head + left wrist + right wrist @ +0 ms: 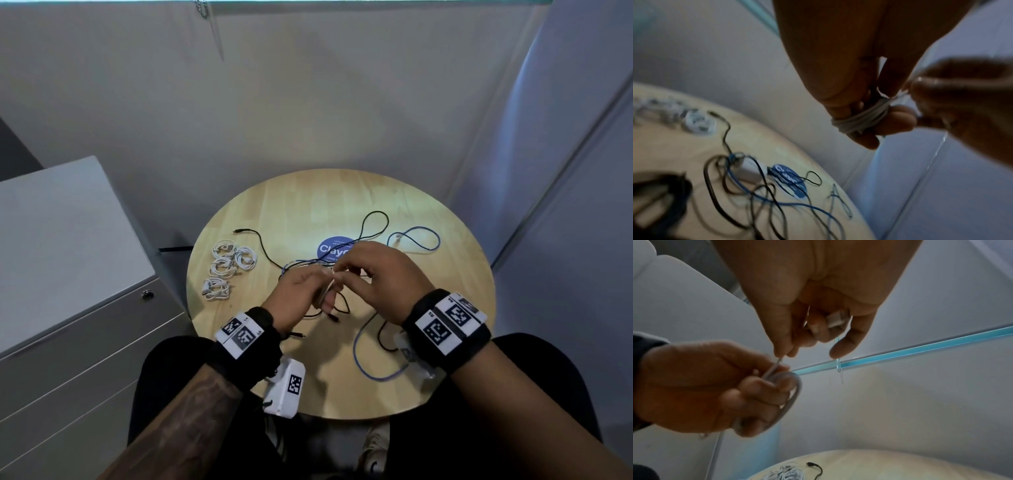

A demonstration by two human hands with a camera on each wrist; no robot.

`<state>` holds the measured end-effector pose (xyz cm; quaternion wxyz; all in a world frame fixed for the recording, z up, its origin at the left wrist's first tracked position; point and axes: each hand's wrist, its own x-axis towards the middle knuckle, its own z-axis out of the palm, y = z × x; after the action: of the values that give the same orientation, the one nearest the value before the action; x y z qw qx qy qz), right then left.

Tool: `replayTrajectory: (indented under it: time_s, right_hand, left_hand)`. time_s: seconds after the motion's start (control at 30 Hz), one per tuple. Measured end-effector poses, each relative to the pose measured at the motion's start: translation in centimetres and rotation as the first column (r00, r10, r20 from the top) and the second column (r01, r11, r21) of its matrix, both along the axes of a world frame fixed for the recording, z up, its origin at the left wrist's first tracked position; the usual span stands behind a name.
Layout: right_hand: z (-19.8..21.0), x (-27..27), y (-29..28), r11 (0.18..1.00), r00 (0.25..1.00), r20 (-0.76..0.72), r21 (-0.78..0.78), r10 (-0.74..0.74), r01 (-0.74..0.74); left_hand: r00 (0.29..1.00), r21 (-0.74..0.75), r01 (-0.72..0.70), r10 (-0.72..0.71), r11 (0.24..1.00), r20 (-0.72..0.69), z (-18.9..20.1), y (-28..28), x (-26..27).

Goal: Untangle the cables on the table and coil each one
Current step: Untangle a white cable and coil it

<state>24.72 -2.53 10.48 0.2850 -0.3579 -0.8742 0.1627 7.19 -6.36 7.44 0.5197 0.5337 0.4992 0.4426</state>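
Above the middle of the round wooden table (pixel 445 291), my left hand (pixel 305 291) holds a small coil of white cable (pixel 325 291) wound around its fingers. The loops (pixel 861 118) show clearly in the left wrist view. My right hand (pixel 352 270) pinches the free strand of that cable (pixel 774 366) right at the coil, and the white plug (pixel 838 319) is tucked under its curled fingers. On the table under both hands, a black cable (pixel 373 226) and a blue cable (pixel 421 240) lie tangled together.
Several coiled white cables (pixel 227 267) lie at the table's left side. A round blue sticker (pixel 334 250) sits mid-table. A grey cabinet (pixel 68 257) stands to the left, and grey walls close in behind and to the right. The blue cable's loop (pixel 359 353) reaches the near edge.
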Motion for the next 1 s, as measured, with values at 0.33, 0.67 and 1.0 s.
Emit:
replayTrajectory:
  time_s: [0.33, 0.67, 1.0]
  right_hand:
    - [-1.4, -1.7, -0.8, 0.959, 0.977, -0.210, -0.282, -0.025, -0.036]
    - [-0.9, -1.3, 0.0, 0.940, 0.988, -0.120, -0.338, -0.101, 0.055]
    - [-0.2, -0.9, 0.1, 0.949, 0.986, -0.124, -0.308, -0.108, 0.065]
  left_hand:
    - [0.790, -0.222, 0.131, 0.034, 0.966, 0.612, 1.0, -0.3, -0.3]
    - [0.920, -0.104, -0.003, 0.044, 0.995, 0.390, 0.6, 0.0, -0.1]
    - [0.995, 0.135, -0.076, 0.066, 0.988, 0.078, 1.9, 0.0, 0.0]
